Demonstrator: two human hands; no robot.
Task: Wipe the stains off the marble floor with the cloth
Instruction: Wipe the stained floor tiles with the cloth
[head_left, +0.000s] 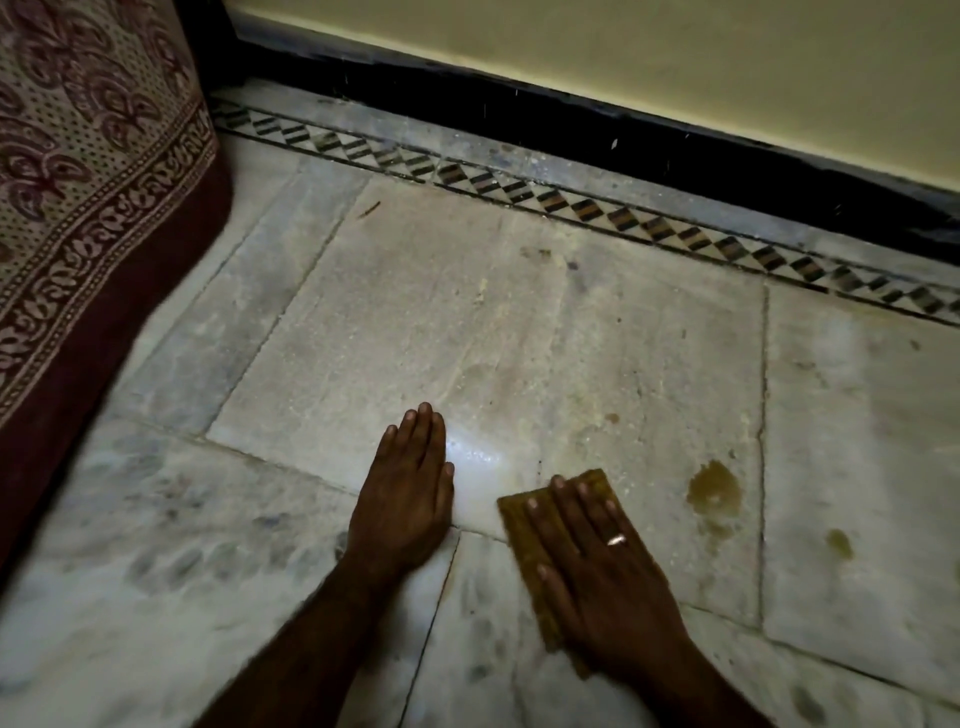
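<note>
A mustard-yellow cloth (524, 540) lies flat on the marble floor (467, 322), straddling a joint between two slabs at lower centre. The right hand (597, 566) rests palm-down on top of it, fingers straight and slightly spread, pressing rather than gripping; a ring (617, 540) shows on one finger. The left hand (402, 493) lies flat on bare marble just left of the cloth, fingers extended and together, holding nothing. To the right of the cloth, apart from it, sits a yellowish-brown stain (714, 491), with a smaller spot (839, 543) further right. A patterned inlay border (571, 200) runs along the dark skirting (519, 119). A printed maroon fabric (88, 171) hangs at the left edge.
</note>
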